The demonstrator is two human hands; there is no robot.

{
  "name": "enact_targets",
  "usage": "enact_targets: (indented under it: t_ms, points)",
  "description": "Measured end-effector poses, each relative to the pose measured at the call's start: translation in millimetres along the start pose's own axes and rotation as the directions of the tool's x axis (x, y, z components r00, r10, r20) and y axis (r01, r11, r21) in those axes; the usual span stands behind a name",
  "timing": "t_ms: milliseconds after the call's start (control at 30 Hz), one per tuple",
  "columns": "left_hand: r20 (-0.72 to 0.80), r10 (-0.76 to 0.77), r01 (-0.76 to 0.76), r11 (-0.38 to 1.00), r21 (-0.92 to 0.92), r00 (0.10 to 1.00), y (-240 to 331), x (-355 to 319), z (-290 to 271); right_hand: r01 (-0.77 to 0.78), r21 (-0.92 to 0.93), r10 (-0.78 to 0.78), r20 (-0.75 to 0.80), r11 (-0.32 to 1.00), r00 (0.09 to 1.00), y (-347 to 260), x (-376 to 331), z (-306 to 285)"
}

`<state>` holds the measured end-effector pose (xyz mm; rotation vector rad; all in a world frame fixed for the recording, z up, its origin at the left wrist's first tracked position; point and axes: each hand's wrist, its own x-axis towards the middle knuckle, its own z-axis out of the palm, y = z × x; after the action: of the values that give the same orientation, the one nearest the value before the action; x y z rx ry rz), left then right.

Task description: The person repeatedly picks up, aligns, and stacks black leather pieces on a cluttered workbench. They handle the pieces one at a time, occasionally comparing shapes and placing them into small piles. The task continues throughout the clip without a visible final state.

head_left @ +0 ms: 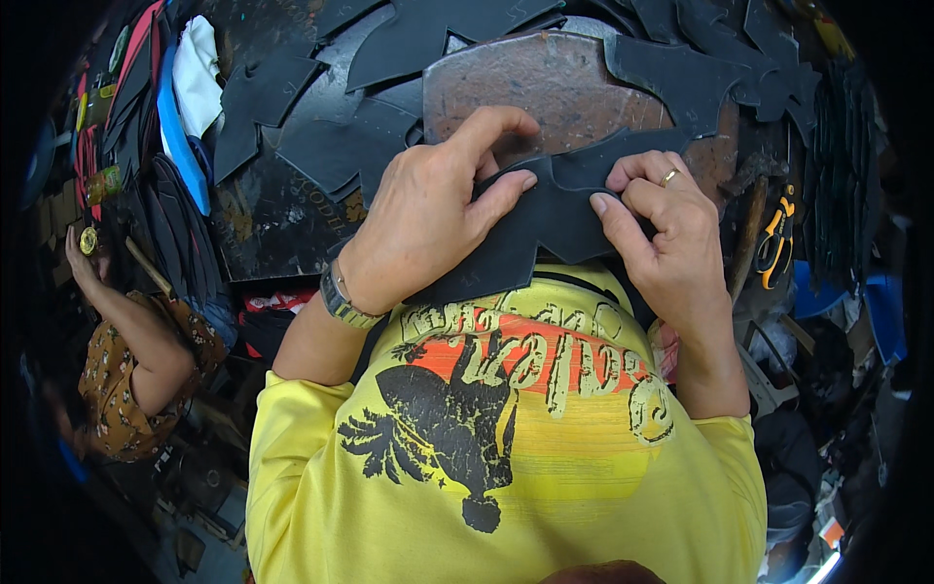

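Note:
A cut piece of black leather-like sheet point(574, 219) lies in front of me at the table's near edge, its lower part reaching over my yellow shirt. My left hand point(423, 209) holds it at the left, thumb on top; the index finger arches away from the thumb, and the other fingers are mostly hidden. Toward the piece's right end, my right hand point(671, 219) has its fingers curled and its thumb close to them, gripping the edge. Just beyond the piece sits a worn reddish-brown board point(545, 88).
More black cut pieces point(409, 44) spread over the dark table point(263, 243). Orange-handled scissors point(775, 238) hang at the right, beside a wooden handle point(747, 238). Stacked black strips point(846, 175) stand farther right. Another person's arm point(146, 341) is at the left.

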<state>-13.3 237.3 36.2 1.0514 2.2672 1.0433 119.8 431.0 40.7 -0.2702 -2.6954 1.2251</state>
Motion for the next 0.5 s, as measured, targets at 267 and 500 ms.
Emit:
enact_targets:
  t_ms: [267,500]
  points:
    - [-0.023,-0.034,0.032,0.995,-0.093,0.999,4.9,-9.2,-0.9,0.005,-0.008,-0.005,0.004,1.000,1.000,-0.1,0.2,0.2]
    - [-0.028,0.000,-0.003,0.996,-0.093,1.000,3.0,-6.4,6.8,0.017,0.013,-0.017,0.015,1.000,1.000,1.9,-0.2,-1.7]
